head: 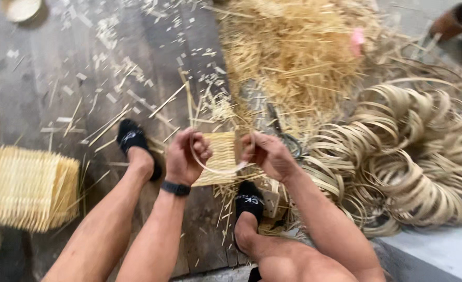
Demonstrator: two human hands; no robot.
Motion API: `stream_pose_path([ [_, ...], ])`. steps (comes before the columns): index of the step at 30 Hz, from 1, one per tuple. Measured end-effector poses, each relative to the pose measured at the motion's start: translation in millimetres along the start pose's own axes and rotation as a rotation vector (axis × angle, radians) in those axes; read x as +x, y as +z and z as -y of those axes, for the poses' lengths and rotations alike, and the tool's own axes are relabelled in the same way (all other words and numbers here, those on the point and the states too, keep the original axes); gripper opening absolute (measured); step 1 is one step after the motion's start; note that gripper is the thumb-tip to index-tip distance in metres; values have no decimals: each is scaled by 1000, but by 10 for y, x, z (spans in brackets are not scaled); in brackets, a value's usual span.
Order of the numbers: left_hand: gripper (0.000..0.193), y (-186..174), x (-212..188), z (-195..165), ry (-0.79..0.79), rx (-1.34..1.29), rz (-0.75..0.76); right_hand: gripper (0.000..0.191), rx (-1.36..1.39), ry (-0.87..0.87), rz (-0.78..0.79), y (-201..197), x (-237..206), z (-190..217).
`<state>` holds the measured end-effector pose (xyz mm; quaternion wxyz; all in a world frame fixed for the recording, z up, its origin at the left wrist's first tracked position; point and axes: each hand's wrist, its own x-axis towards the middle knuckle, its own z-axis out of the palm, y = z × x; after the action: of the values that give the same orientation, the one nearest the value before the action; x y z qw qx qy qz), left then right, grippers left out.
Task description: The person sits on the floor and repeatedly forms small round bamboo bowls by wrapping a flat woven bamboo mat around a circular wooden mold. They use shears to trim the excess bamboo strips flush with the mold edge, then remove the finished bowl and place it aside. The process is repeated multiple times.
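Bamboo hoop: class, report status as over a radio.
Left hand and right hand both grip the thin bamboo hoop. Woven mat right behind it. Nothing between the hands.

Woven mat (221, 156) between both feet, coiled hoops (413, 167) right, stick bundle (25, 188) left.
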<state>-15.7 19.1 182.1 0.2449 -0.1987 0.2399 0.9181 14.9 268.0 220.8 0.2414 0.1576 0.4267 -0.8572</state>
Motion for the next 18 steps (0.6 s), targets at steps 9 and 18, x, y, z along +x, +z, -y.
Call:
stream_pose_path([
  [9,33,48,98,-19,-155,313,-123,50,168,27,58,-30,267,-331],
  [18,27,0,34,-201,-2,213,-156,30,-391,5,-38,198,232,31],
])
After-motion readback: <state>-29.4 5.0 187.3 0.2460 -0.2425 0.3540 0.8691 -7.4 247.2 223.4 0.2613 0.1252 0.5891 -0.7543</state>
